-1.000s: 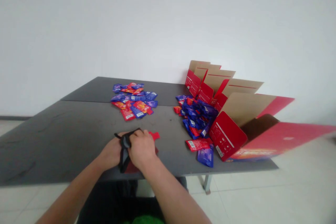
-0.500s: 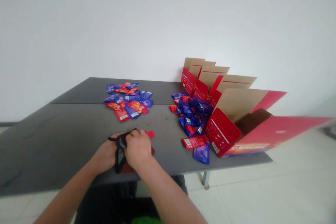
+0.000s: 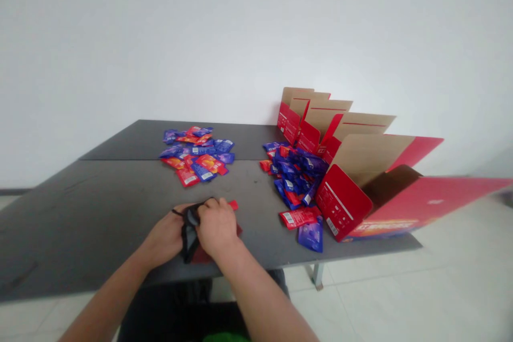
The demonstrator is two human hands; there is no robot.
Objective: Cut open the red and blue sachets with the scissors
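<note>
Both hands are together low over the table's near edge. My left hand [image 3: 165,239] lies against the left side of a black-and-grey thing [image 3: 189,232] with a thin dark strap; its fingers are mostly hidden behind it. My right hand [image 3: 218,228] is closed, its fingers curled over the upper edge of that same thing. Beneath the hands shows a dark red flat piece [image 3: 201,256], whose kind I cannot make out. A bright red tip [image 3: 233,204] pokes out beyond the right knuckles. Ahead lies a loose spread of red and purple-blue packets [image 3: 200,150].
To the right is a denser heap of blue and red packets [image 3: 294,171], with a red packet [image 3: 298,218] and a purple packet [image 3: 310,235] nearer me. Several open red cardboard boxes [image 3: 345,200] stand in a row along the right side of the dark grey table [image 3: 100,208].
The view swung slightly right, then a little back. The hands stay together on the black-and-grey thing, and less of the red tip shows now. Packets and boxes have stayed put.
</note>
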